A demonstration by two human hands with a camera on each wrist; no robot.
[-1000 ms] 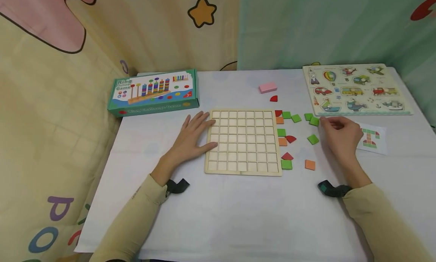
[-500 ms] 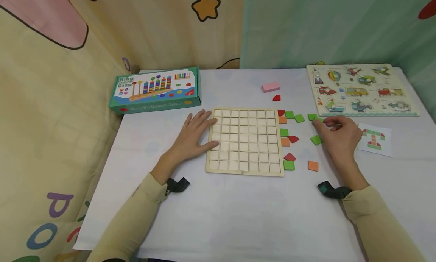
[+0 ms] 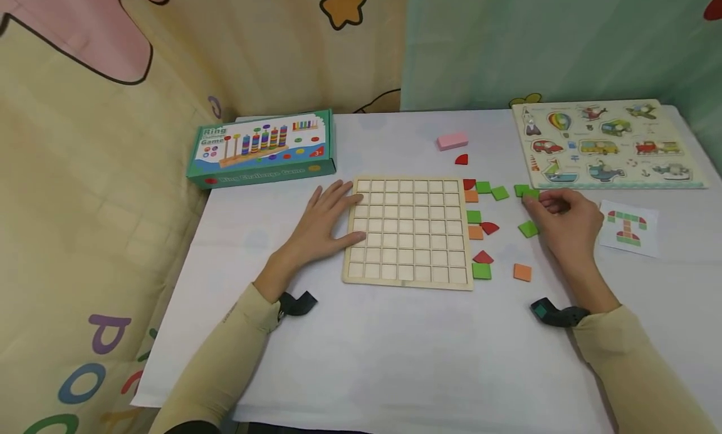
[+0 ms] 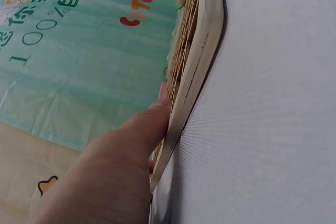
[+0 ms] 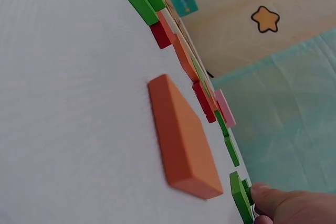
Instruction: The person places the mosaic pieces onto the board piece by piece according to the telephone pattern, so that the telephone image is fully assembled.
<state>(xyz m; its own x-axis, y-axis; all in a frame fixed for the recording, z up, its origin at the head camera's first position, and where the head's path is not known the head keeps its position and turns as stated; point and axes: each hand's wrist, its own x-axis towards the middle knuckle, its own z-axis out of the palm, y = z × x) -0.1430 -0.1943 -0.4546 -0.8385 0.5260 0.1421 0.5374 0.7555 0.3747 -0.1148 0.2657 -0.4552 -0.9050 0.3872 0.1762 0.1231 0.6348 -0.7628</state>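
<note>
In the head view, my left hand point(image 3: 320, 224) lies on the left edge of a wooden grid board point(image 3: 408, 285), fingers spread, thumb and index finger over its rim. The left wrist view shows the thumb on the board's edge point(image 4: 197, 72). Right of the board, my right hand point(image 3: 570, 224) pinches a green square tile point(image 3: 532, 194) between thumb and fingers, low over the table. This tile overlaps another green tile point(image 3: 520, 189). Just below lies a separate green tile point(image 3: 528, 229). An orange tile point(image 3: 522, 272), large in the right wrist view, lies nearer.
Several green, orange and red pieces line the board's right side, including a red quarter-round point(image 3: 489, 227). A pattern card point(image 3: 648, 239) lies right of my right hand. Behind are a pink block point(image 3: 452, 140), a picture puzzle point(image 3: 615, 161) and a ring game box point(image 3: 262, 148).
My right hand has moved slightly left, its fingertips closing onto the green tile. My left hand has stayed on the board. The head view has shifted a little.
</note>
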